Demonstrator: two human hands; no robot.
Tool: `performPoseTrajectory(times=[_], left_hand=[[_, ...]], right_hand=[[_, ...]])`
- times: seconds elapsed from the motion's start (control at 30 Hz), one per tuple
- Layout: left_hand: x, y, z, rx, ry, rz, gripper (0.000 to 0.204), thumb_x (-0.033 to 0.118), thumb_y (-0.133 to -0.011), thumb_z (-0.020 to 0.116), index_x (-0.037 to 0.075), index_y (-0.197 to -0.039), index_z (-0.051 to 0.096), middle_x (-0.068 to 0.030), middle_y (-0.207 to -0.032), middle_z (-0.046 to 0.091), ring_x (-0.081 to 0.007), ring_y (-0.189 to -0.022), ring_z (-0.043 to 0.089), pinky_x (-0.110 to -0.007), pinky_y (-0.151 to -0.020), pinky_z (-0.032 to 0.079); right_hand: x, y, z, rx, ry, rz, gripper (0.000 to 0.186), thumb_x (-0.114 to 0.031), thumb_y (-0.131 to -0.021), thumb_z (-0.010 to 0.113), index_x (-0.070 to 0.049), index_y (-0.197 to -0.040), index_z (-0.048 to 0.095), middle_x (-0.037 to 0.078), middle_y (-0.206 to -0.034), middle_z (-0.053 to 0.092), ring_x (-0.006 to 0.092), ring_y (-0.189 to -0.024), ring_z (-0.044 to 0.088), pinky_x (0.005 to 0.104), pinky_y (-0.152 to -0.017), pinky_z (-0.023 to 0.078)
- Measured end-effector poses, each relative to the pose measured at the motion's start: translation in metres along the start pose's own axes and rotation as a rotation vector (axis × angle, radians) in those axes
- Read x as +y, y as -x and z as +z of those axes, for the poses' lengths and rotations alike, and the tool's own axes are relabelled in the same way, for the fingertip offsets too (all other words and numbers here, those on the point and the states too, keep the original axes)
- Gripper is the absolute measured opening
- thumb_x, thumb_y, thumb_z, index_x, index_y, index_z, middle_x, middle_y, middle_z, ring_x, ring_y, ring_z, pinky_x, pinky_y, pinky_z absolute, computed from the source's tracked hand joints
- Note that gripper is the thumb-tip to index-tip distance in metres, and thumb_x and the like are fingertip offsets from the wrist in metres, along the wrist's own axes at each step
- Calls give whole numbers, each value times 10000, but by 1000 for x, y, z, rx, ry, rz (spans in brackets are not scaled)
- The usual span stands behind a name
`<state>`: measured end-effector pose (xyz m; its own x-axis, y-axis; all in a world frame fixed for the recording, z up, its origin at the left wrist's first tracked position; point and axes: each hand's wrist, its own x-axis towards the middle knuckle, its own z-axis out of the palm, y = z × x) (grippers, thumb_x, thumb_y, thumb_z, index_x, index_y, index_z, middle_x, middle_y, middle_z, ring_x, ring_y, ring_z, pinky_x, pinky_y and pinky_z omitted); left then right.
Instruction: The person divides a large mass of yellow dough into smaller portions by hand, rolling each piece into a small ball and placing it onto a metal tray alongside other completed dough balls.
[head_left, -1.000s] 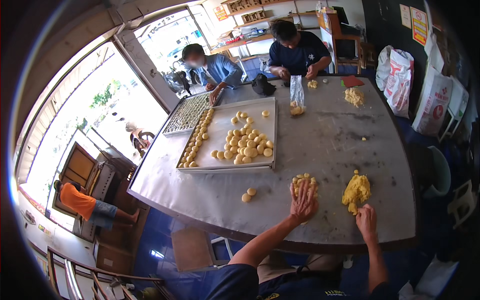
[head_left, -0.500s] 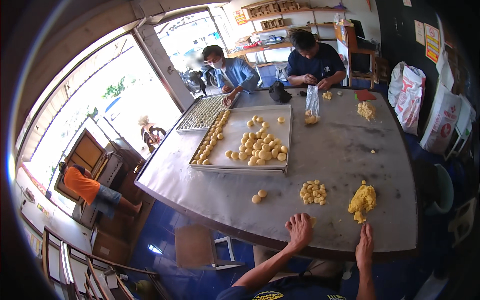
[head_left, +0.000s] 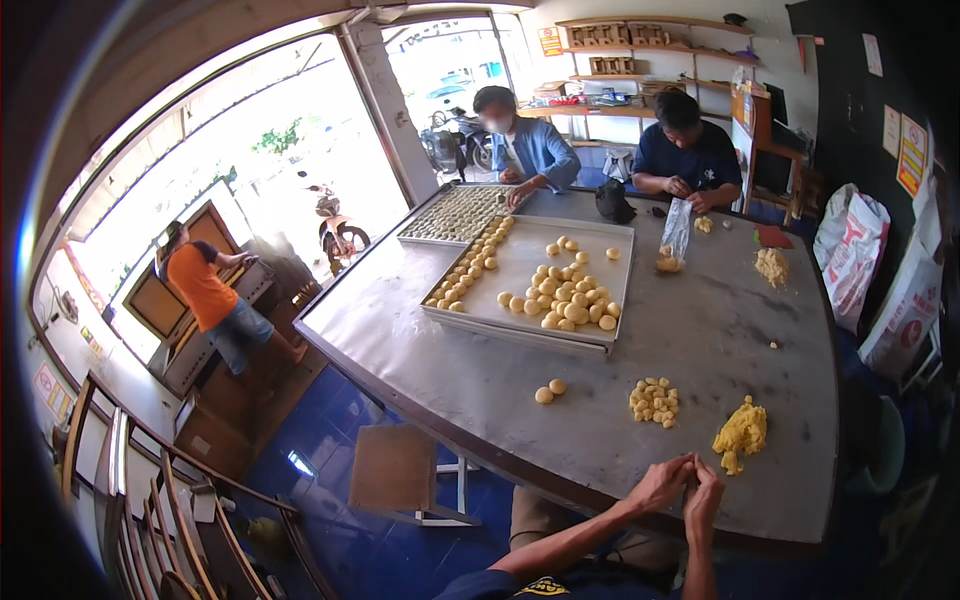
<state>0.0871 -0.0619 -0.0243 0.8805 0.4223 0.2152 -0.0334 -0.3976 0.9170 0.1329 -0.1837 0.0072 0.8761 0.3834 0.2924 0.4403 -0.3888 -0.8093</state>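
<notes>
At the near edge of the metal table (head_left: 470,380), my left hand (head_left: 662,484) and my right hand (head_left: 702,490) meet with fingers closed together; whatever is between the fingertips is hidden. Just beyond them lies a crumbly mound of yellow dough (head_left: 739,430). To its left is a cluster of small pale-yellow dough pieces (head_left: 652,402), and farther left two round dough balls (head_left: 551,392). A large metal tray (head_left: 515,330) behind these holds several dough balls, some in a row along its left side and others piled loosely.
Two co-workers (head_left: 520,150) (head_left: 690,155) work across the table by a second tray (head_left: 420,228), plastic bag (head_left: 675,235) and crumbly pile (head_left: 772,267). A person in orange (head_left: 200,285) stands at an appliance on the left. A stool (head_left: 392,465) and white sacks (head_left: 845,250) are beside the table.
My left hand has left the cluster of pieces and joined my right hand at the table edge. The person in orange has straightened and extended an arm. The whole view has shifted.
</notes>
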Motion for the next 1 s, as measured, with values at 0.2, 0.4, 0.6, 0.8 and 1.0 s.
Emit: performPoseTrajectory(times=[0.2,0.4,0.6,0.8,1.0], left_hand=[[-58,-12,-29,-252,-286,89,221,174,-888,675,-26,-975,645,-271,-883,691,-439,-754,687,-441,-625,551],[-85,5,-6,-56,-238,55,213,145,-835,694,-11,-955,616,-263,-851,681,-459,-822,672,-516,-674,529],[-56,6,-11,-129,-253,-21,293,151,-868,676,31,-1112,566,-256,-881,682,-466,-846,663,-519,-691,524],[-64,12,-11,-103,-304,-46,278,182,-893,659,55,-1120,559,-237,-870,691,-465,-841,666,-543,-676,510],[-47,10,-12,-60,-281,-66,249,139,-897,646,11,-1097,569,-233,-839,690,-458,-758,668,-530,-657,523]], right_hand=[[-5,-7,8,-197,94,-369,315,40,-858,709,76,-1171,707,204,-1133,737,283,-957,732,326,-844,572],[-5,-9,19,-148,-323,94,310,65,-797,753,11,-1102,761,177,-1033,735,244,-907,733,311,-802,597],[-1,-4,17,-166,133,-289,299,69,-798,743,26,-1093,754,187,-1060,725,265,-864,729,344,-764,590],[-11,-6,20,-244,-360,185,271,85,-813,692,36,-1074,749,191,-1052,728,340,-917,722,370,-849,575],[-8,5,27,-165,86,-148,265,77,-847,666,49,-1099,741,219,-1020,738,326,-963,732,354,-862,575]])
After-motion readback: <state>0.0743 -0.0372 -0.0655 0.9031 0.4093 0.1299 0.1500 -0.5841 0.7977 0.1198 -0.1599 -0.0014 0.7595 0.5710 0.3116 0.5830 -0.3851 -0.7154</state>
